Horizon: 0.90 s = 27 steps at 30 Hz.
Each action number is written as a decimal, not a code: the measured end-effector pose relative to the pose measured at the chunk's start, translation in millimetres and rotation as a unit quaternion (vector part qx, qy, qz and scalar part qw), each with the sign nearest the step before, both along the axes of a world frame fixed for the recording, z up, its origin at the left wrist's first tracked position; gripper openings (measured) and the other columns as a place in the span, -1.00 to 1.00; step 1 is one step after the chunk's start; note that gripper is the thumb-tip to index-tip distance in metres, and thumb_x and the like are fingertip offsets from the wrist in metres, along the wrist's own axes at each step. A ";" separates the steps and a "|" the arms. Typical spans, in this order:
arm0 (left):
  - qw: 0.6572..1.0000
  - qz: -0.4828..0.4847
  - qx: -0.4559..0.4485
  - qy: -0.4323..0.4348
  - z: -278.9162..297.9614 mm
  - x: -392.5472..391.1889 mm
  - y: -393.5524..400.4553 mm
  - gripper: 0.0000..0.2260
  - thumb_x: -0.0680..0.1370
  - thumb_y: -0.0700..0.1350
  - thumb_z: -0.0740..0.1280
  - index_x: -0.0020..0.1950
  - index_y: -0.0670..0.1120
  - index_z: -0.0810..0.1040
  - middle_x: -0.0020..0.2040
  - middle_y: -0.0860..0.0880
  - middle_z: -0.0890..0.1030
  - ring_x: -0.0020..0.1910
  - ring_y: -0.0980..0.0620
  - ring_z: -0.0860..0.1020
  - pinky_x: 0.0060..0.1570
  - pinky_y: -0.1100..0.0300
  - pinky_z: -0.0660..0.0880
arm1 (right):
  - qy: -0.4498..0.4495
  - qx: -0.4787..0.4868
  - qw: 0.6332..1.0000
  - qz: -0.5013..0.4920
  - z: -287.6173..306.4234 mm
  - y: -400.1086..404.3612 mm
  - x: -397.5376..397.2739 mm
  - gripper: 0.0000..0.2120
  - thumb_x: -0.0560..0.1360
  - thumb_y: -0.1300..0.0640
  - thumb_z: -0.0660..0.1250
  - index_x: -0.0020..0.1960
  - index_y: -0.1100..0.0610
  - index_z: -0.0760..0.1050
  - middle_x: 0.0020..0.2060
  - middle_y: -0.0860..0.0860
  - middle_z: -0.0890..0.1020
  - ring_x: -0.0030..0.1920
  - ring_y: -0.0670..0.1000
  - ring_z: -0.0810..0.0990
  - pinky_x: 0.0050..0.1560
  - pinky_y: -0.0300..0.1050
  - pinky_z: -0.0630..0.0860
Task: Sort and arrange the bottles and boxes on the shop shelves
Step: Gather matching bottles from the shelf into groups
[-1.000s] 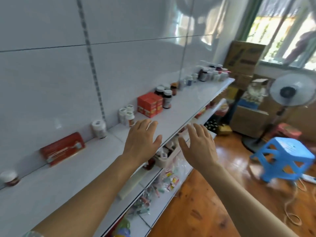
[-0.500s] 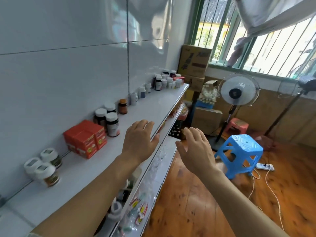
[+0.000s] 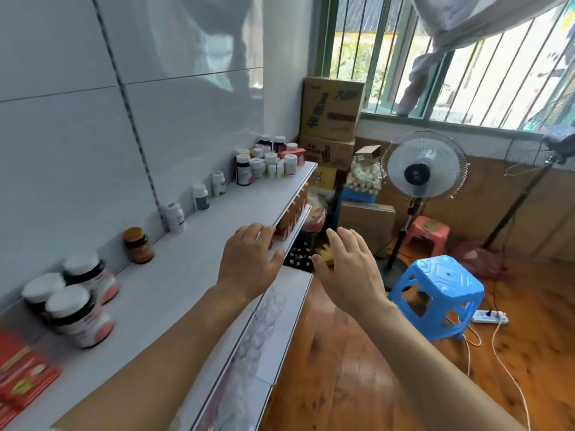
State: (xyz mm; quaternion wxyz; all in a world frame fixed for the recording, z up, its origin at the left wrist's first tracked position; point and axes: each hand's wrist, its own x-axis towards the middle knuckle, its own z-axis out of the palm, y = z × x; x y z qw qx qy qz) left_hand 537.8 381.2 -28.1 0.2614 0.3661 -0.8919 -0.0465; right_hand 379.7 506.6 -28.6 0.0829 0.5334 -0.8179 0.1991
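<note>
A white top shelf (image 3: 217,231) runs along the tiled wall. Three dark bottles with white caps (image 3: 74,293) stand at its near left beside red boxes (image 3: 21,374). Further along stand an amber jar (image 3: 138,245), single white bottles (image 3: 174,217), and a cluster of several bottles (image 3: 267,160) at the far end. My left hand (image 3: 249,259) hovers over the shelf's front edge, fingers apart and empty. My right hand (image 3: 348,269) is held out past the shelf over the floor, also spread and empty.
Lower shelves (image 3: 289,293) hold small clear items and orange packs. Stacked cardboard boxes (image 3: 331,119) fill the far corner. A standing fan (image 3: 423,172), a blue plastic stool (image 3: 435,293), a pink stool (image 3: 427,231) and a power strip (image 3: 490,317) with cords sit on the wooden floor.
The view has swung right along the shelf: the red boxes and dark bottles slid to the near left, the far bottle cluster and window came closer. Both hands stay spread and empty.
</note>
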 end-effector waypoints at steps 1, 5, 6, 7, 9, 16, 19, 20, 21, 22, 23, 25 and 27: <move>1.000 0.005 -0.001 -0.001 2.0 -17.7 -9.5 -0.62 0.57 0.08 0.26 0.32 -0.09 0.48 0.23 -0.06 0.56 0.22 -0.06 0.48 0.22 0.09 0.41 | 0.002 0.001 1.000 0.005 2.3 -8.8 -18.9 -0.41 0.61 -0.18 0.12 0.53 0.11 0.20 0.49 0.09 0.30 0.53 0.12 0.15 0.54 0.03 0.10; 1.000 0.030 -0.002 0.007 8.8 -82.3 -46.1 -0.62 0.57 0.07 0.27 0.33 -0.08 0.48 0.24 -0.07 0.55 0.23 -0.08 0.47 0.23 0.04 0.41 | 0.016 0.000 1.000 0.025 8.2 -47.0 -90.3 -0.44 0.61 -0.16 0.14 0.51 0.11 0.23 0.47 0.08 0.33 0.52 0.13 0.17 0.53 0.01 0.09; 0.999 0.033 0.003 0.007 8.3 -96.2 -55.0 -0.62 0.58 0.06 0.27 0.33 -0.08 0.47 0.25 -0.07 0.55 0.24 -0.08 0.46 0.24 0.03 0.41 | 0.014 -0.001 1.000 0.026 8.5 -57.8 -105.8 -0.44 0.61 -0.16 0.14 0.51 0.11 0.23 0.46 0.07 0.34 0.52 0.12 0.17 0.53 0.01 0.10; 0.999 0.034 0.007 0.003 6.6 -108.9 -63.7 -0.61 0.58 0.07 0.27 0.34 -0.08 0.47 0.26 -0.07 0.54 0.25 -0.08 0.46 0.24 0.03 0.40 | 0.011 0.000 1.000 0.027 8.0 -68.5 -119.6 -0.44 0.61 -0.16 0.14 0.51 0.10 0.23 0.46 0.07 0.34 0.52 0.12 0.17 0.53 0.01 0.10; 0.999 0.039 0.011 -0.003 2.2 -131.8 -82.1 -0.60 0.58 0.08 0.25 0.36 -0.08 0.46 0.28 -0.07 0.53 0.26 -0.06 0.46 0.25 0.04 0.41 | 0.007 0.004 0.999 0.035 6.6 -90.3 -143.2 -0.43 0.61 -0.17 0.13 0.52 0.10 0.22 0.48 0.06 0.33 0.53 0.11 0.16 0.54 0.01 0.10; 0.997 0.074 0.014 -0.010 -15.9 -212.7 -181.2 -0.56 0.59 0.12 0.20 0.40 -0.07 0.43 0.32 -0.06 0.51 0.30 -0.05 0.43 0.28 0.03 0.40 | 0.017 0.000 0.997 0.074 -0.9 -191.3 -220.7 -0.44 0.60 -0.17 0.15 0.49 0.12 0.27 0.43 0.06 0.39 0.50 0.10 0.22 0.52 0.02 0.18; 0.996 0.087 0.030 -0.009 -21.8 -245.9 -230.4 -0.55 0.59 0.12 0.20 0.41 -0.07 0.42 0.34 -0.06 0.50 0.32 -0.06 0.42 0.30 0.02 0.38 | 0.029 0.008 0.995 0.090 -2.2 -242.8 -254.6 -0.44 0.59 -0.17 0.16 0.49 0.11 0.28 0.43 0.05 0.39 0.49 0.09 0.22 0.52 0.03 0.20; 0.995 0.088 0.038 -0.010 -22.0 -255.6 -245.9 -0.55 0.59 0.12 0.20 0.42 -0.06 0.41 0.35 -0.06 0.49 0.32 -0.06 0.41 0.30 0.02 0.38 | 0.032 0.009 0.995 0.095 -1.1 -260.9 -265.8 -0.44 0.59 -0.17 0.17 0.49 0.11 0.28 0.43 0.04 0.39 0.49 0.09 0.23 0.51 0.03 0.20; 0.995 0.091 0.046 -0.012 -22.4 -264.4 -260.8 -0.54 0.59 0.12 0.19 0.43 -0.06 0.40 0.36 -0.06 0.48 0.33 -0.06 0.41 0.30 0.02 0.38 | 0.035 0.012 0.994 0.100 0.4 -278.0 -275.9 -0.44 0.59 -0.16 0.16 0.49 0.10 0.28 0.42 0.04 0.40 0.48 0.08 0.24 0.51 0.02 0.21; 0.994 0.094 0.051 -0.015 -22.6 -272.2 -274.9 -0.54 0.59 0.11 0.19 0.44 -0.06 0.39 0.36 -0.06 0.48 0.33 -0.07 0.41 0.30 0.01 0.38 | 0.036 0.015 0.993 0.107 2.0 -294.7 -284.9 -0.45 0.60 -0.16 0.16 0.49 0.10 0.27 0.42 0.03 0.40 0.47 0.08 0.24 0.51 0.01 0.21; 0.994 0.097 0.054 -0.017 -22.5 -279.3 -289.0 -0.55 0.59 0.11 0.18 0.43 -0.06 0.39 0.35 -0.06 0.48 0.32 -0.08 0.41 0.29 0.01 0.38 | 0.036 0.020 0.993 0.114 2.8 -311.5 -293.2 -0.45 0.60 -0.15 0.15 0.50 0.10 0.26 0.42 0.03 0.40 0.47 0.08 0.24 0.50 0.01 0.21; 0.992 0.109 0.065 -0.015 -23.3 -291.6 -315.3 -0.58 0.60 0.10 0.19 0.40 -0.07 0.41 0.32 -0.06 0.49 0.29 -0.08 0.42 0.26 0.02 0.38 | 0.026 0.028 0.991 0.129 2.6 -343.9 -307.6 -0.43 0.60 -0.14 0.15 0.52 0.10 0.22 0.44 0.03 0.37 0.49 0.08 0.21 0.50 0.02 0.22; 0.990 0.120 0.075 -0.020 -25.1 -302.5 -337.3 -0.60 0.60 0.10 0.19 0.36 -0.06 0.42 0.29 -0.06 0.50 0.26 -0.08 0.43 0.21 0.03 0.40 | 0.017 0.035 0.989 0.146 0.1 -374.6 -318.9 -0.42 0.60 -0.14 0.17 0.54 0.09 0.19 0.46 0.04 0.34 0.50 0.08 0.18 0.50 0.03 0.21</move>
